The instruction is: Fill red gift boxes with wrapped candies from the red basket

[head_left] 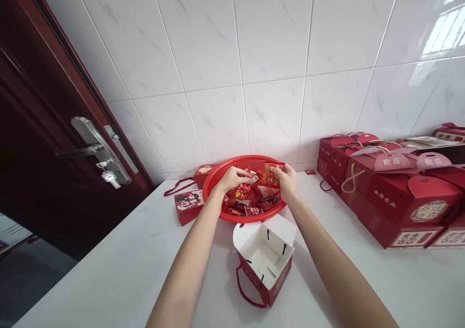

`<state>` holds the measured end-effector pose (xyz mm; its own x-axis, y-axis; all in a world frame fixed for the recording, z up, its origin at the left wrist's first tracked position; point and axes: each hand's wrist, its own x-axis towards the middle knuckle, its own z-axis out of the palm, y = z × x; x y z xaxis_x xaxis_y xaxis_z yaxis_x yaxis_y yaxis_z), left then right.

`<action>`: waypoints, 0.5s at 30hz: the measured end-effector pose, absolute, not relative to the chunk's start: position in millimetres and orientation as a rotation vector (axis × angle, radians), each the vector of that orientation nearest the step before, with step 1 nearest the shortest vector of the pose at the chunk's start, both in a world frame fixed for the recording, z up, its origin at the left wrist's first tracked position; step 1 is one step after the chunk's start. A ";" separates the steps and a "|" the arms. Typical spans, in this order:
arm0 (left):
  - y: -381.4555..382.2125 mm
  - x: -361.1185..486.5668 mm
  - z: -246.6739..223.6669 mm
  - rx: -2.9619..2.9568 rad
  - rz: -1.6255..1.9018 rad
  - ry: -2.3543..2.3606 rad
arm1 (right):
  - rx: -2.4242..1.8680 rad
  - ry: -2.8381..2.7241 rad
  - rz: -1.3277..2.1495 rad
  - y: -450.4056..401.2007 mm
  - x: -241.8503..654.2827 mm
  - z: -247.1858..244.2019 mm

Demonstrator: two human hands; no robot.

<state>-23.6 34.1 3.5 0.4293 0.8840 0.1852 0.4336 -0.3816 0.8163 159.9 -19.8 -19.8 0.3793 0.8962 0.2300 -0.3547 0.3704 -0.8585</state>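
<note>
Looks like picking-out: left hand pinches a small red-white wrapped piece, right hand a flat red-gold packet, over mid-frame's round red plastic basket (so red). Next probably needs a clean lift.

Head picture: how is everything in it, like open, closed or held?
White-lined red cardboard box: open
Round red plastic basket: holding wrapped packets
Flat red packet: in right hand
Small pale packet: in left hand
Stacked red cardboard boxes: front lid closed
Dark brown door: open
Silver keys: hanging

Box before basket; packets in basket; box stack right.
</note>
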 end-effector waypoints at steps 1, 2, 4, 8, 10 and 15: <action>32.7 -24.7 4.6 1.965 0.842 1.092 | -0.808 -0.798 0.926 -20.0 159.8 -19.6; 31.5 -25.0 5.2 1.949 0.855 1.076 | -0.805 -0.796 0.930 -20.3 159.7 -19.2; 29.2 -24.0 5.8 1.924 0.875 1.051 | -0.799 -0.791 0.940 -20.9 159.6 -18.3; 26.0 -20.7 6.2 1.880 0.961 1.035 | -0.802 -0.778 0.956 -21.8 159.8 -16.5; 25.7 -20.3 6.4 1.857 1.019 1.045 | -0.804 -0.775 0.962 -22.1 160.0 -16.1; 28.0 -21.4 7.1 1.802 1.128 1.082 | -0.801 -0.786 0.981 -22.4 160.4 -16.4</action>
<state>-21.4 28.0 7.1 0.2583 0.9164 0.3059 0.2676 -0.3721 0.8888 160.4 -22.4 -16.4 0.3459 0.9166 0.2004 -0.3956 0.3361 -0.8547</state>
